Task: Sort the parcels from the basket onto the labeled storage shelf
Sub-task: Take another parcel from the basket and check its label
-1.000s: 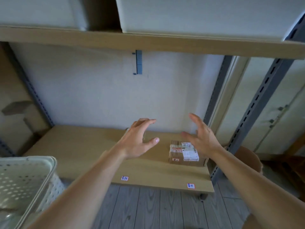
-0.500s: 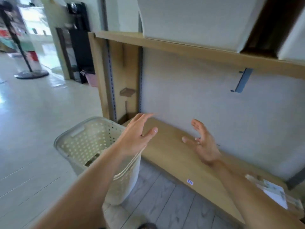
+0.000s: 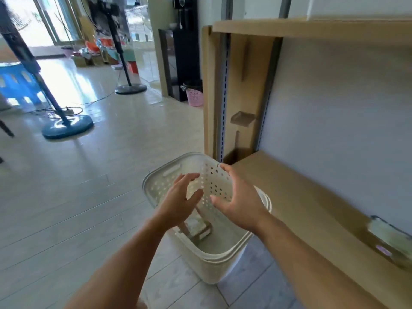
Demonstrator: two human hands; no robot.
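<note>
Both hands are over the open top of a white perforated laundry basket standing on the floor just beside the low board of the storage shelf. The left hand has its fingers spread and loosely extended, palm turned inward, grasping nothing. The right hand is likewise released — fingers straight and slightly fanned, thumb out, empty. The two palms face each other with a small gap between them, above the basket's interior.

Inside the basket, at the bottom, lies a brown cardboard parcel with a pale label, tilted, partly hidden behind the left wrist; whether more parcels lie under it cannot be told.

On the shelf board to the right, near the frame edge, sits another parcel — blurred, pale label on top, a small pinkish sticker close to it on the board's front edge. An upper shelf board runs across the top right.

Background, left: glossy tiled floor, two pedestal stands with round bases, a blue plastic stool, a pink wastebasket beside a dark cabinet.
</note>
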